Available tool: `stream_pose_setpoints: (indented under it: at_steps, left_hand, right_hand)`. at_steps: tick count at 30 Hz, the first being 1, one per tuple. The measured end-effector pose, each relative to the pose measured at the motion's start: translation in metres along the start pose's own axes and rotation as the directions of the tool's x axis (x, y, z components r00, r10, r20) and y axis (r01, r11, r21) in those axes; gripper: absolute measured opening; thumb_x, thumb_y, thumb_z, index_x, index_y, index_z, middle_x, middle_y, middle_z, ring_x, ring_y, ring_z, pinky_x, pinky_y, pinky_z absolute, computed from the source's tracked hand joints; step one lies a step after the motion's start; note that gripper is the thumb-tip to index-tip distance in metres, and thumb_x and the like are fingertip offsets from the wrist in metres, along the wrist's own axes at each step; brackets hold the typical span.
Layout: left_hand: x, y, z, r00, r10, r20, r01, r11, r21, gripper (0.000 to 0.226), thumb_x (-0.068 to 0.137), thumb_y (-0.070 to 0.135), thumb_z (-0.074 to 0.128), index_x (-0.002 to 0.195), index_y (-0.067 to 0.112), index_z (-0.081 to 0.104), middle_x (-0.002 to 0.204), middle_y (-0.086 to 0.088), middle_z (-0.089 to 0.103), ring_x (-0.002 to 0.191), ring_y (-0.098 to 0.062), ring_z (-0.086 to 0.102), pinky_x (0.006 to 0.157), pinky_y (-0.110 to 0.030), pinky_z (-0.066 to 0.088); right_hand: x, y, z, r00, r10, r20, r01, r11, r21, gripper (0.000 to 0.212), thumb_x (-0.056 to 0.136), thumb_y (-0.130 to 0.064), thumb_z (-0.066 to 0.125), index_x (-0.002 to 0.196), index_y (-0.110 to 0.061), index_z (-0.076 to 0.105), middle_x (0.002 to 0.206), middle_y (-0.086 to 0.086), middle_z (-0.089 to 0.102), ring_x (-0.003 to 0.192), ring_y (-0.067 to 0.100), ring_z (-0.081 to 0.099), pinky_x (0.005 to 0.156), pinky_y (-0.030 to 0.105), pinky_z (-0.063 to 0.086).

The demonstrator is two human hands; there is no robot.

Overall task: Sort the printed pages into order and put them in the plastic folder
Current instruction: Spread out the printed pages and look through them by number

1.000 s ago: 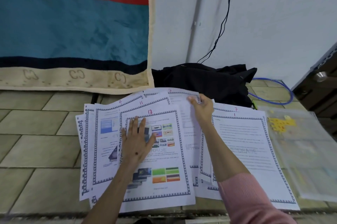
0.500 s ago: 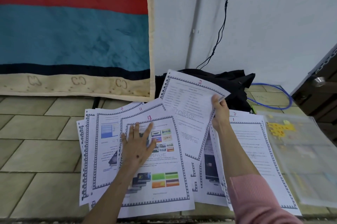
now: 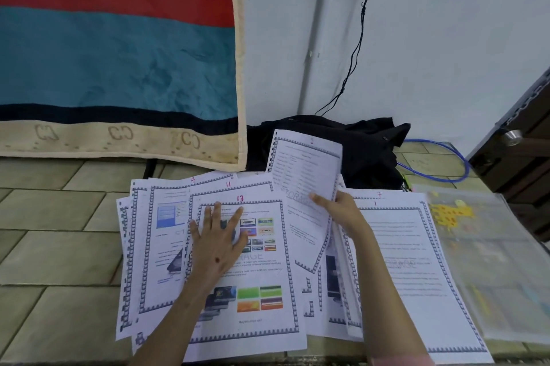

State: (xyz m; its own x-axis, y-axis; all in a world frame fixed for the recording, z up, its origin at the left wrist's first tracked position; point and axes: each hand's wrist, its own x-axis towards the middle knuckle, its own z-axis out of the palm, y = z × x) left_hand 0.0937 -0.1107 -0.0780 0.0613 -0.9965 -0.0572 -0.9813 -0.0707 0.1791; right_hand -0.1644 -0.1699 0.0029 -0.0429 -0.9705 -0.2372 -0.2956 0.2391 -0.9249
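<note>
On the tiled floor, the left hand [image 3: 218,242] lay flat with fingers spread on white bordered printed page 13 [image 3: 247,273], while the right hand [image 3: 339,210] pinched a lifted text page [image 3: 303,184] — a clear plastic folder [image 3: 500,264] lay just right of the spread sheets.

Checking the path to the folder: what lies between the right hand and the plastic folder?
In the head view, the page marked 1 lies flat on the floor between the right hand and the plastic folder, with page 7's top edge peeking behind it.
</note>
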Motion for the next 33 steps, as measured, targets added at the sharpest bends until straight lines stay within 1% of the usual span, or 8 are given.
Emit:
stream_pose_setpoints:
  at_steps: [6, 12, 18, 20, 21, 23, 28, 33]
  left_hand:
    - [0.001, 0.0, 0.002, 1.0, -0.001, -0.013, 0.001, 1.0, -0.011, 0.101, 0.058, 0.077, -0.032, 0.147, 0.041, -0.002, 0.159, -0.009, -0.002, 0.146, -0.03, -0.005, 0.113, -0.058, 0.0]
    - [0.0, 0.001, -0.002, 0.999, -0.013, 0.04, 0.013, 1.0, -0.005, 0.087, 0.065, 0.069, -0.013, 0.147, 0.042, 0.0, 0.159, -0.009, -0.005, 0.146, -0.029, -0.008, 0.113, -0.057, -0.002]
    - [0.015, 0.001, -0.036, 0.979, -0.033, -0.2, -0.038, 0.94, -0.34, 0.085, 0.075, 0.074, 0.014, 0.126, 0.023, 0.059, 0.14, -0.017, 0.042, 0.127, -0.031, 0.038, 0.101, -0.045, 0.032]
    - [0.025, 0.005, -0.06, 0.978, -0.185, -0.1, 0.031, 0.599, -0.801, 0.092, 0.078, 0.082, 0.019, 0.107, 0.008, 0.066, 0.114, -0.021, 0.062, 0.097, -0.028, 0.057, 0.083, -0.038, 0.041]
    - [0.029, 0.007, -0.07, 0.975, -0.171, 0.144, 0.182, 0.238, -0.954, 0.089, 0.077, 0.082, 0.023, 0.104, 0.007, 0.065, 0.107, -0.019, 0.065, 0.089, -0.027, 0.06, 0.081, -0.038, 0.044]
    - [0.034, 0.01, -0.081, 0.893, 0.064, 0.446, 0.449, -0.202, -0.87, 0.075, 0.082, 0.072, 0.031, 0.107, 0.009, 0.064, 0.106, -0.015, 0.068, 0.094, -0.032, 0.063, 0.085, -0.044, 0.05]
    - [0.034, 0.026, -0.061, 0.912, 0.141, 0.385, 0.385, 0.023, -0.923, 0.037, 0.092, 0.004, 0.052, 0.129, 0.005, 0.052, 0.133, -0.017, 0.055, 0.11, -0.033, 0.059, 0.094, -0.045, 0.048]
    - [0.04, 0.024, -0.043, 0.921, 0.123, 0.37, 0.366, 0.058, -0.929, 0.044, 0.091, 0.0, 0.053, 0.135, 0.006, 0.048, 0.133, -0.013, 0.054, 0.117, -0.034, 0.054, 0.101, -0.046, 0.042]
  right_hand:
    - [-0.022, 0.036, 0.015, 0.991, 0.076, -0.107, -0.016, 0.88, 0.474, 0.017, 0.081, -0.017, 0.072, 0.095, -0.01, 0.067, 0.107, 0.013, 0.071, 0.091, 0.025, 0.07, 0.085, 0.043, 0.056]
    - [-0.012, 0.02, -0.005, 0.977, 0.146, -0.154, 0.061, 0.5, 0.864, 0.051, 0.077, -0.023, 0.068, 0.119, 0.003, 0.056, 0.117, 0.018, 0.065, 0.103, 0.031, 0.066, 0.084, 0.05, 0.055]
    - [-0.002, -0.019, -0.011, 0.959, 0.092, -0.269, 0.062, 0.856, 0.513, 0.037, 0.085, -0.016, 0.069, 0.116, 0.0, 0.059, 0.114, 0.006, 0.065, 0.093, 0.021, 0.064, 0.085, 0.033, 0.05]
    - [-0.011, -0.026, -0.009, 0.988, 0.002, -0.153, 0.041, 0.96, 0.278, 0.035, 0.085, -0.015, 0.069, 0.117, -0.003, 0.061, 0.11, 0.001, 0.063, 0.097, 0.019, 0.062, 0.084, 0.031, 0.049]
    - [-0.016, -0.027, -0.007, 0.994, -0.03, -0.103, 0.05, 0.979, 0.2, 0.034, 0.084, -0.014, 0.069, 0.116, -0.004, 0.062, 0.109, 0.003, 0.065, 0.097, 0.019, 0.062, 0.085, 0.032, 0.051]
    - [-0.025, -0.024, -0.001, 0.997, -0.069, -0.043, 0.073, 0.991, 0.109, 0.027, 0.084, -0.014, 0.07, 0.109, -0.006, 0.064, 0.111, 0.009, 0.067, 0.093, 0.019, 0.063, 0.081, 0.028, 0.053]
    - [-0.036, -0.011, 0.002, 0.996, -0.088, 0.026, 0.089, 0.995, -0.043, 0.016, 0.088, -0.022, 0.066, 0.093, -0.008, 0.065, 0.081, -0.002, 0.062, 0.068, 0.007, 0.057, 0.056, 0.014, 0.045]
    - [-0.045, 0.022, -0.077, 0.881, 0.197, -0.43, -0.394, 0.81, -0.435, 0.065, 0.083, -0.03, 0.071, 0.139, -0.019, 0.04, 0.141, 0.011, 0.041, 0.132, 0.032, 0.035, 0.103, 0.048, 0.037]
